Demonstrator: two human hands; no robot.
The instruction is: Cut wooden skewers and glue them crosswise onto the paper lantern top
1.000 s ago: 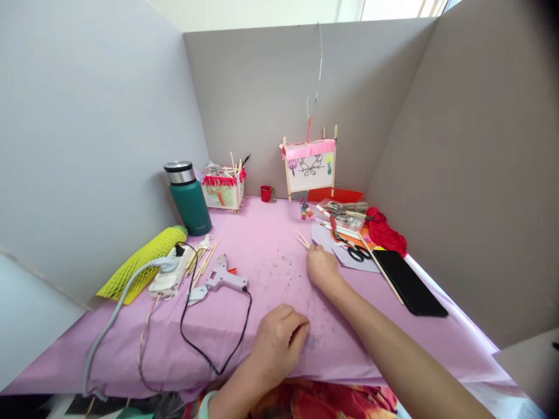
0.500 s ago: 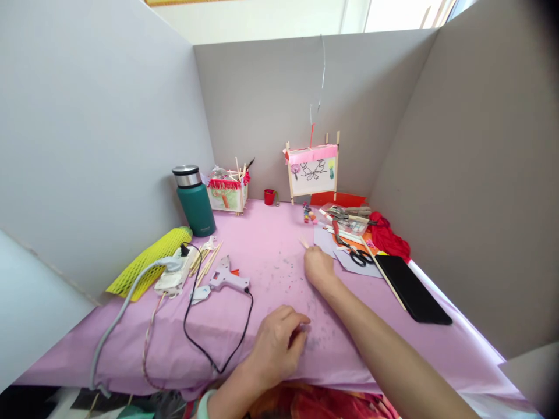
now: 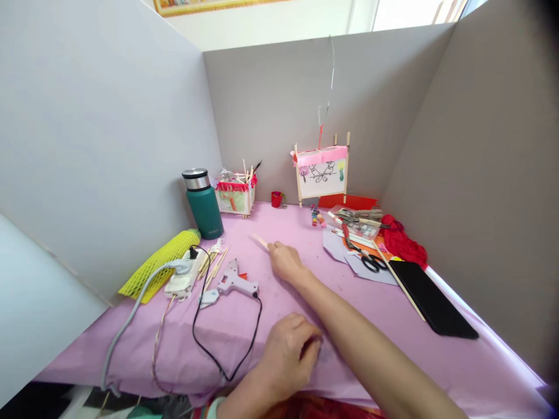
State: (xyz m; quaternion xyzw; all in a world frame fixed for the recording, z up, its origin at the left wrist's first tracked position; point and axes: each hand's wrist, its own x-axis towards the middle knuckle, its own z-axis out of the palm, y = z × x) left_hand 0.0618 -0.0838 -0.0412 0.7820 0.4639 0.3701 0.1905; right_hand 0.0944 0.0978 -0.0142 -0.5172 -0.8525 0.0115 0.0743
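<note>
My right hand (image 3: 286, 262) is closed around a pale thin stick (image 3: 260, 241), whose blurred end points to the far left, low over the lilac tablecloth (image 3: 262, 223). Nearer the front edge, my left hand (image 3: 290, 352) is curled with thumb and forefinger close together; anything between them is hidden. To the left of my hands lies a pale glue gun (image 3: 236, 282) with an orange trigger, its black cord looping toward the front. Thin wooden sticks (image 3: 217, 265) rest behind it, beside the white power strip (image 3: 186, 276).
A green bottle (image 3: 203, 206), a decorated box (image 3: 233, 199) of sticks and a small red bucket (image 3: 276, 199) stand at the back. A picture frame (image 3: 323, 174) hangs by the rear partition. At right are scissors (image 3: 373, 263), red yarn (image 3: 404, 241) and a black phone (image 3: 430, 298).
My right hand has swept left across the cloth with the stick. Dark specks seen there before are mostly out of sight. My left thumb and forefinger have drawn closer. The view has shifted slightly.
</note>
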